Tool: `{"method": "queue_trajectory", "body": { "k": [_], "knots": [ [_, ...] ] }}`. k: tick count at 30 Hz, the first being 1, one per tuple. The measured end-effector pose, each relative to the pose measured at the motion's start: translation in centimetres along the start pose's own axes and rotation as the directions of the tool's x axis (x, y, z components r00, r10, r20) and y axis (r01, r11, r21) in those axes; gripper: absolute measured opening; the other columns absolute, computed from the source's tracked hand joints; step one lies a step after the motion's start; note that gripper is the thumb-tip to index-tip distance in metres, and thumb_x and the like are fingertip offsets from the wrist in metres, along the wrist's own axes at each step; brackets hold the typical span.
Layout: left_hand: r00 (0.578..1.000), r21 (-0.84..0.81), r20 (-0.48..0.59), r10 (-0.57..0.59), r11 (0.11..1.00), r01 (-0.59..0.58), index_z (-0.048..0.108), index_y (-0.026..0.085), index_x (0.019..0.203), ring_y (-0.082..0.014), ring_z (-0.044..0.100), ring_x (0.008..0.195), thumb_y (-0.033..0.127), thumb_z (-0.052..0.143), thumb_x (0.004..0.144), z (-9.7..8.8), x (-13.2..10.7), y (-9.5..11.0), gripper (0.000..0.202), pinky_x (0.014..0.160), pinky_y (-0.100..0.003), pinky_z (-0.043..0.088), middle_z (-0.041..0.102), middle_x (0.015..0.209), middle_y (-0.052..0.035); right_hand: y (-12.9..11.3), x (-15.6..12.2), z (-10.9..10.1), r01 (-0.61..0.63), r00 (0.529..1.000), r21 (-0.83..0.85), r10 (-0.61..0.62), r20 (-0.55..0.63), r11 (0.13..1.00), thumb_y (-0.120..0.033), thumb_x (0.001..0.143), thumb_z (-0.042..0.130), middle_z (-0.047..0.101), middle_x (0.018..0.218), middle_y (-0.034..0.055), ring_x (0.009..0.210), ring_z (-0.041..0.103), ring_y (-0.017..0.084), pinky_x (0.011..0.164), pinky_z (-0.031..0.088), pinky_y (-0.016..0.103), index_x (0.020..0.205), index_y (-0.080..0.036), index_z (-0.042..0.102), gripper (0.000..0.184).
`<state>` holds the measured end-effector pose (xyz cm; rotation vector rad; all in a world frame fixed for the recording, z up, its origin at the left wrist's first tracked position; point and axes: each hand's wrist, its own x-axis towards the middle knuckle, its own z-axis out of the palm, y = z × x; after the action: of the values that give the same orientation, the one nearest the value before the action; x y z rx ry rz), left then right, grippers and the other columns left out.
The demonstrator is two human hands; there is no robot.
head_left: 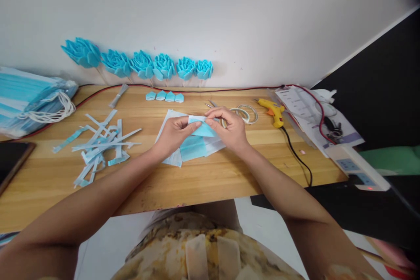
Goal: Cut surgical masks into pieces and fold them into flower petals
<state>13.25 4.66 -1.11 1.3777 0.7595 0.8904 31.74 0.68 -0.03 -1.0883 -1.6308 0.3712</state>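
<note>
Between both hands is a folded piece of blue and white face-mask fabric [206, 130]. My left hand [175, 133] pinches its left end, thumb on top. My right hand [231, 129] grips the right end with thumb and bent fingers. Under them, flat on the table, lie more blue and white mask sheets [190, 148]. Just beyond my hands stands a short row of folded blue petals [165, 96]. The tips of a pair of scissors [210, 104] show behind my right hand, the rest hidden. Rolls of tape [247, 114] lie right of it.
Cut mask strips [101, 144] are heaped at left, near a bag of masks [33, 100] and a phone [15, 162]. Blue flowers on sticks [142, 64] lean along the wall. At right are a yellow glue gun [272, 111] with its cord, papers [308, 113] and a power strip [359, 168].
</note>
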Motion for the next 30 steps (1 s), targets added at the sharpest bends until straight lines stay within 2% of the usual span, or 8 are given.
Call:
{"method": "queue_trajectory", "body": {
  "k": [4, 9, 19, 22, 25, 30],
  "knots": [
    [1.0, 0.013, 0.02, 0.006, 1.0, -0.006, 0.08, 0.018, 0.086, -0.0155, 0.065, 0.074, 0.044, 0.075, 0.082, 0.0, 0.0, 0.0, 0.027, 0.071, -0.028, 0.051, 0.077, 0.084, -0.0035, 0.1, 0.0, 0.0, -0.032, 0.999, -0.02, 0.032, -0.001, 0.999, -0.026, 0.088, 0.07, 0.076, 0.082, 0.0013, 0.078, 0.07, 0.016, 0.078, 0.055, 0.033, 0.079, -0.021, 0.068, 0.01],
    [1.0, 0.012, 0.011, -0.003, 1.0, 0.003, 0.08, 0.019, 0.086, -0.0142, 0.062, 0.07, 0.043, 0.074, 0.082, 0.0, 0.0, 0.1, 0.025, 0.068, -0.027, 0.049, 0.076, 0.082, -0.0027, 0.1, -0.1, 0.2, -0.103, 0.995, -0.032, 0.102, -0.014, 0.994, -0.028, 0.086, 0.069, 0.076, 0.083, 0.0007, 0.078, 0.069, 0.016, 0.078, 0.057, 0.033, 0.082, -0.022, 0.068, 0.008],
    [1.0, 0.002, -0.004, -0.004, 1.0, 0.004, 0.077, 0.018, 0.082, -0.0142, 0.058, 0.068, 0.046, 0.074, 0.08, 0.1, -0.1, 0.2, 0.028, 0.065, -0.027, 0.047, 0.072, 0.078, -0.0022, 0.5, -0.4, 0.3, -0.099, 0.995, -0.012, 0.098, -0.016, 0.995, -0.03, 0.087, 0.068, 0.076, 0.088, 0.0007, 0.081, 0.071, 0.015, 0.08, 0.058, 0.032, 0.097, -0.024, 0.07, 0.011],
    [0.999, 0.011, -0.033, 0.007, 1.0, -0.007, 0.072, 0.018, 0.076, -0.0127, 0.053, 0.063, 0.047, 0.073, 0.081, 0.1, -0.1, 0.6, 0.03, 0.06, -0.025, 0.042, 0.065, 0.071, -0.0004, 0.3, -0.4, 0.2, -0.09, 0.996, -0.028, 0.09, -0.008, 0.996, -0.029, 0.088, 0.067, 0.075, 0.088, 0.0007, 0.082, 0.07, 0.015, 0.08, 0.058, 0.032, 0.099, -0.024, 0.07, 0.013],
    [1.0, 0.059, -0.013, 0.026, 0.998, -0.025, 0.066, 0.018, 0.071, -0.0117, 0.046, 0.06, 0.046, 0.07, 0.081, 0.0, 0.0, 0.9, 0.03, 0.057, -0.025, 0.036, 0.057, 0.065, 0.0011, 0.0, -0.2, 0.0, -0.062, 0.997, -0.032, 0.064, 0.049, 0.998, -0.027, 0.091, 0.063, 0.074, 0.086, 0.0007, 0.08, 0.069, 0.014, 0.078, 0.057, 0.031, 0.106, -0.023, 0.071, 0.018],
    [0.988, 0.301, 0.042, 0.15, 0.941, -0.155, 0.047, 0.019, 0.057, -0.0108, 0.031, 0.056, 0.04, 0.062, 0.084, 0.1, 0.0, 0.9, 0.038, 0.055, -0.028, 0.023, 0.035, 0.056, 0.0032, 0.2, 0.0, -0.3, -0.013, 0.988, -0.058, 0.022, 0.156, 0.998, -0.029, 0.09, 0.065, 0.073, 0.087, 0.001, 0.08, 0.067, 0.015, 0.078, 0.057, 0.033, 0.111, -0.024, 0.074, 0.024]
  ]
}}
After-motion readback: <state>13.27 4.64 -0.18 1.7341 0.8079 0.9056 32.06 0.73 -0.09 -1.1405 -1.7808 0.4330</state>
